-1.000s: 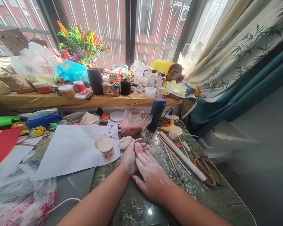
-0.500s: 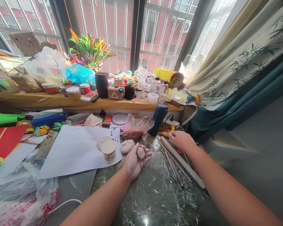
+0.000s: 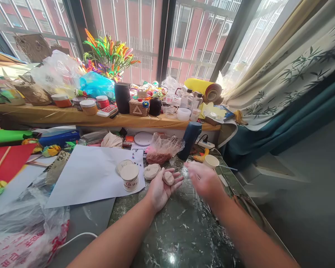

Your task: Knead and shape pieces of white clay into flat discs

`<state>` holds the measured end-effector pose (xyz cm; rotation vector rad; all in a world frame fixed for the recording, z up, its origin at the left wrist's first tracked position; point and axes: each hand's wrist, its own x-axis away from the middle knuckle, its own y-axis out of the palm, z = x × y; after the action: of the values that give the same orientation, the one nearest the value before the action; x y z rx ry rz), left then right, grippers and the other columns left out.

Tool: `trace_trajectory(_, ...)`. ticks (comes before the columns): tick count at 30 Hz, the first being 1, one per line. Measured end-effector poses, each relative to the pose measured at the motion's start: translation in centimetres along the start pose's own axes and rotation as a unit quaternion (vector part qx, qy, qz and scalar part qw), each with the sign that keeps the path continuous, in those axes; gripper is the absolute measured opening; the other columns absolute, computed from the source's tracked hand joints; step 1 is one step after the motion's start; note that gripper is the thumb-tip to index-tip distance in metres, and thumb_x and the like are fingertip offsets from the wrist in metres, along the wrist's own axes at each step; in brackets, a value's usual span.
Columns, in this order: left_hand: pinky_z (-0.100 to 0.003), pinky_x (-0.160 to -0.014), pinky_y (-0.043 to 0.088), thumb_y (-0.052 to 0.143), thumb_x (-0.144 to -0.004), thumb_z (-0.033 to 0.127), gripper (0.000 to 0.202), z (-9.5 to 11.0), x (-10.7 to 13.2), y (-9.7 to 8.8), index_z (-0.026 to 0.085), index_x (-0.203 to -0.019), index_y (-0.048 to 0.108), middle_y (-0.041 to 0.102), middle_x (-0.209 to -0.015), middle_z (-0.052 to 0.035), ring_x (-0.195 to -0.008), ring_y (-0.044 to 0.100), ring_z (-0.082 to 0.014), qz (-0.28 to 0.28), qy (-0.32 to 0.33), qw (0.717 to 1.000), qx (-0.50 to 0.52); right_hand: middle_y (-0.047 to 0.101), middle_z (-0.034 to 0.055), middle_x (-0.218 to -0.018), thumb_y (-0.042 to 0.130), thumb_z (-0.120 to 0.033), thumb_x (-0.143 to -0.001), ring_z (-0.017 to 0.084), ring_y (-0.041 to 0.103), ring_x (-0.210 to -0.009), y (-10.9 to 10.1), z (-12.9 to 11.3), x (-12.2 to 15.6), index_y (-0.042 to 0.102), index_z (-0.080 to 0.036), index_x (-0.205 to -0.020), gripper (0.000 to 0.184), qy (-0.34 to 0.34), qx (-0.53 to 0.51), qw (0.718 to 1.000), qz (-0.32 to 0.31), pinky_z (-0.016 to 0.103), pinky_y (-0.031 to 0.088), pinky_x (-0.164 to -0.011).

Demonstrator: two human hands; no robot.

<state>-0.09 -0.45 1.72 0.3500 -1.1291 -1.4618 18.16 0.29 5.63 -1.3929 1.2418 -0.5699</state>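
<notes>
A small lump of clay (image 3: 168, 178) rests on the palm and fingers of my left hand (image 3: 158, 193), which is turned up with its fingers loosely spread. Just beyond that hand a larger pale piece of clay (image 3: 152, 171) lies on the table. My right hand (image 3: 202, 180) hangs in the air to the right of the lump, apart from it. Motion smears its fingers, and whether anything is in them cannot be made out. Behind it, at the table's right side, stands an open cream cup (image 3: 211, 161).
White paper (image 3: 92, 178) carries a lidded tub (image 3: 130, 176). A dark blue bottle (image 3: 190, 140) and a plastic bag of reddish-brown material (image 3: 162, 150) stand at the back. Jars and craft supplies crowd the window ledge (image 3: 100, 121). Crumpled plastic (image 3: 25, 223) lies front left.
My right hand has come away from the cup, moving left and nearer to my left hand. The cup now shows. My left hand has opened slightly under the lump of clay.
</notes>
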Motion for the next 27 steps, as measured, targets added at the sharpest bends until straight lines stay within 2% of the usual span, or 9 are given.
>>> trace_trajectory(2, -0.037, -0.090, 0.061, 0.044, -0.104, 0.039, 0.036, -0.1, -0.2, -0.1, 0.011, -0.114, 0.064, 0.076, -0.104, -0.0161, -0.095, 0.077, -0.0245, 0.002, 0.004, 1.000, 0.007, 0.055, 0.0134, -0.152, 0.041, -0.035, -0.101, 0.028, 0.048, -0.143, 2.6, -3.8, 2.2, 0.055, -0.014, -0.147, 0.052, -0.118, -0.059, 0.991, 0.003, 0.045, 0.039, -0.119)
trace_trajectory(4, -0.040, -0.094, 0.060, 0.043, -0.104, 0.039, 0.035, -0.2, -0.4, -0.1, 0.013, -0.116, 0.063, 0.076, -0.105, -0.0156, -0.097, 0.077, -0.0250, 0.025, 0.005, 1.000, 0.012, 0.042, 0.0184, -0.160, 0.050, -0.032, -0.097, 0.034, 0.036, -0.151, 4.8, -6.6, 4.0, 0.041, -0.008, -0.155, 0.063, -0.127, -0.055, 0.990, 0.007, 0.055, 0.034, -0.122)
trace_trajectory(6, -0.042, -0.095, 0.059, 0.043, -0.104, 0.039, 0.034, -0.2, -0.6, -0.2, 0.013, -0.114, 0.062, 0.076, -0.105, -0.0159, -0.098, 0.077, -0.0262, 0.038, 0.002, 0.999, 0.015, 0.034, 0.0203, -0.164, 0.054, -0.032, -0.096, 0.034, 0.028, -0.155, 6.0, -7.7, 5.1, 0.034, -0.005, -0.158, 0.070, -0.129, -0.057, 0.990, -0.005, 0.055, 0.033, -0.123)
trace_trajectory(10, -0.043, -0.101, 0.057, 0.042, -0.104, 0.037, 0.034, -0.3, -0.8, -0.2, 0.012, -0.108, 0.064, 0.076, -0.108, -0.0179, -0.105, 0.075, -0.0269, 0.020, 0.003, 0.999, 0.041, 0.026, 0.0215, -0.167, 0.054, -0.044, -0.098, 0.036, 0.021, -0.157, 5.8, -6.6, 5.0, 0.025, -0.005, -0.161, 0.080, -0.092, -0.045, 0.995, -0.016, 0.058, 0.029, -0.125)
trace_trajectory(13, -0.045, -0.104, 0.055, 0.041, -0.105, 0.039, 0.035, -0.3, -0.8, -0.3, 0.013, -0.108, 0.064, 0.076, -0.110, -0.0175, -0.108, 0.075, -0.0273, 0.028, -0.002, 0.999, 0.041, 0.023, 0.0194, -0.168, 0.055, -0.047, -0.097, 0.035, 0.019, -0.157, 5.3, -5.7, 4.8, 0.021, -0.008, -0.162, 0.083, -0.124, -0.036, 0.991, -0.038, 0.059, 0.024, -0.126)
trace_trajectory(16, -0.047, -0.105, 0.054, 0.041, -0.105, 0.041, 0.035, -0.3, -0.8, -0.3, 0.013, -0.110, 0.063, 0.075, -0.112, -0.0170, -0.108, 0.074, -0.0278, 0.030, 0.003, 0.999, 0.030, 0.024, 0.0170, -0.168, 0.054, -0.044, -0.099, 0.033, 0.021, -0.157, 5.5, -5.9, 5.0, 0.022, -0.011, -0.163, 0.079, -0.134, -0.033, 0.990, -0.042, 0.057, 0.025, -0.127)
trace_trajectory(21, -0.042, -0.103, 0.055, 0.040, -0.105, 0.040, 0.036, -0.2, -0.6, -0.3, 0.013, -0.117, 0.061, 0.074, -0.115, -0.0174, -0.106, 0.075, -0.0261, 0.021, 0.019, 0.999, 0.018, 0.020, 0.0194, -0.168, 0.058, -0.042, -0.096, 0.035, 0.018, -0.157, 6.1, -7.2, 5.1, 0.024, -0.005, -0.161, 0.082, -0.120, -0.031, 0.992, -0.034, 0.056, 0.026, -0.127)
trace_trajectory(24, -0.040, -0.101, 0.056, 0.040, -0.105, 0.040, 0.034, 0.0, -0.3, -0.3, 0.014, -0.116, 0.059, 0.074, -0.115, -0.0167, -0.105, 0.076, -0.0255, 0.023, -0.002, 0.999, 0.027, 0.031, 0.0149, -0.166, 0.060, -0.039, -0.096, 0.033, 0.025, -0.156, 5.3, -6.4, 5.0, 0.028, -0.010, -0.160, 0.078, -0.166, -0.037, 0.984, -0.052, 0.057, 0.024, -0.127)
trace_trajectory(27, -0.042, -0.099, 0.057, 0.039, -0.106, 0.043, 0.036, 0.1, -0.2, -0.3, 0.014, -0.113, 0.058, 0.074, -0.113, -0.0173, -0.104, 0.076, -0.0267, 0.018, -0.025, 0.999, 0.039, 0.043, 0.0111, -0.161, 0.058, -0.033, -0.097, 0.032, 0.033, -0.153, 3.7, -3.8, 5.1, 0.033, -0.017, -0.159, 0.069, -0.225, -0.034, 0.971, -0.070, 0.060, 0.026, -0.126)
